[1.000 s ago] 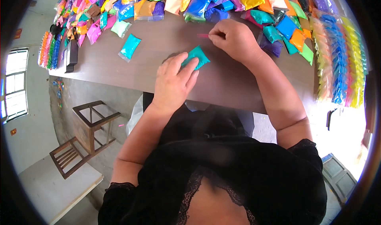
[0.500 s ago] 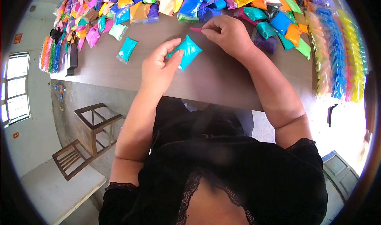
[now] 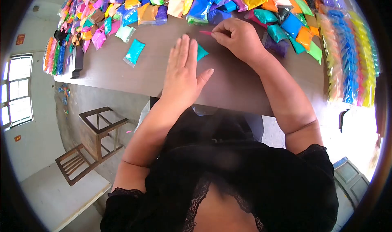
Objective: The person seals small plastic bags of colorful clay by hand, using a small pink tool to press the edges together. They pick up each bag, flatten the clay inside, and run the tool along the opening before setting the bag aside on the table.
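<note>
Mostly hidden from me, a teal, pillow-shaped plastic packet [image 3: 201, 52] lay on the brown wood-look table [image 3: 232, 80], roughly midway between its far and near edges, with one pointed corner showing. The person's left hand [image 3: 181, 72] covered the rest, fingers straight and side by side, thumb spread away from them; I could not tell how firmly the palm met the packet, but the hand was not closed round anything. The right hand [image 3: 239, 40], apart from the left and a little nearer the far edge, had thumb and forefinger pinched on a thin, pointed pink strip [image 3: 206, 33], whose tip pointed toward the table's left edge.

Left of the left hand I had a second, turquoise packet with clear plastic ends [image 3: 134, 52], lying alone. Toward the far edge spread a heap of many-coloured soft plastic packets [image 3: 198, 9], some reaching down just beside the right wrist. Long rows of peach, blue and yellow packets [image 3: 348, 56] ran down the right edge. At the near left corner stood a dark, box-shaped object [image 3: 76, 62]. Past that corner, on the grey floor, I saw a brown wooden chair [image 3: 96, 144].
</note>
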A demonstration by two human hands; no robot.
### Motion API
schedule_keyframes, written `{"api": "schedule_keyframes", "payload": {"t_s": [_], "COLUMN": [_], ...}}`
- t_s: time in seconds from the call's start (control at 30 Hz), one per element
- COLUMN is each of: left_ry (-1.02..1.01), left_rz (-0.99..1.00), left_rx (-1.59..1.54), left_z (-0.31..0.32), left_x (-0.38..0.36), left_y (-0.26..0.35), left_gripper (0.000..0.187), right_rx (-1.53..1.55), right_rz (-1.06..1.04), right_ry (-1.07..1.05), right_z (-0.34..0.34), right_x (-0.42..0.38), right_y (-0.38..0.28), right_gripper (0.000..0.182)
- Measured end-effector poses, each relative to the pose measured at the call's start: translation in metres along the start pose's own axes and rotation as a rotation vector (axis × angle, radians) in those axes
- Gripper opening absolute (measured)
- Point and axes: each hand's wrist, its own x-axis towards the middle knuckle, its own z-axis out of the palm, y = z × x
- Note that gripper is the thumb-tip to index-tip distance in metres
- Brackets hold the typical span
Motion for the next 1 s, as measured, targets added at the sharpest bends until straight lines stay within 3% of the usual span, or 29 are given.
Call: {"api": "schedule_keyframes", "payload": {"t_s": [0.07, 0.17, 0.27, 0.33, 0.37, 0.43, 0.47, 0.53, 0.67, 0.73, 0.77, 0.83, 0.97, 1.0], "left_ry": [0.054, -0.087, -0.117, 0.134, 0.119, -0.071, -0.068, -0.006, 0.172, 0.126, 0.124, -0.079, -0.075, 0.018], "left_rz": [0.021, 0.023, -0.002, -0.094, -0.088, 0.012, 0.01, -0.18, -0.237, 0.049, 0.047, 0.075, 0.054, 0.06], "left_rx": [0.013, 0.048, -0.151, -0.322, -0.323, -0.009, -0.006, -0.301, -0.285, -0.039, -0.042, 0.04, -0.026, -0.029], "left_z": [0.001, 0.005, -0.002, -0.004, -0.001, 0.004, 0.003, -0.003, -0.007, -0.005, -0.002, 0.006, 0.003, 0.003], "left_x": [-0.003, -0.001, -0.001, -0.004, -0.006, -0.013, -0.014, -0.014, -0.01, -0.005, -0.006, -0.011, -0.008, -0.007], "left_y": [0.001, -0.004, -0.015, -0.02, -0.018, -0.01, -0.006, 0.003, -0.006, -0.014, -0.012, -0.002, -0.004, -0.005], "left_gripper": [0.074, 0.073, 0.072, 0.072, 0.072, 0.073, 0.073, 0.074, 0.075, 0.079, 0.079, 0.082, 0.083, 0.084], "right_rx": [-0.019, -0.009, 0.013, 0.003, -0.007, -0.007, -0.013, -0.018, 0.01, 0.005, -0.001, 0.009, 0.044, 0.045], "right_rz": [-0.013, -0.004, 0.014, -0.02, -0.046, -0.02, -0.007, -0.002, -0.025, -0.024, -0.027, -0.022, 0.013, 0.014], "right_ry": [0.005, 0.003, 0.002, 0.014, 0.012, -0.005, -0.014, -0.018, 0.007, 0.01, 0.01, 0.022, 0.021, 0.023], "right_z": [0.003, 0.002, 0.002, 0.001, 0.002, 0.002, 0.002, 0.0, 0.001, 0.001, 0.001, 0.003, 0.003, 0.002], "right_x": [-0.005, -0.002, -0.003, 0.0, -0.003, -0.005, -0.004, -0.003, -0.003, -0.003, -0.003, -0.004, -0.003, -0.001], "right_y": [0.004, 0.003, 0.0, 0.003, 0.004, 0.003, 0.001, -0.001, 0.002, 0.002, 0.002, 0.004, 0.002, 0.001], "right_gripper": [0.017, 0.017, 0.017, 0.017, 0.017, 0.018, 0.018, 0.018, 0.018, 0.017, 0.017, 0.017, 0.017, 0.017]}}
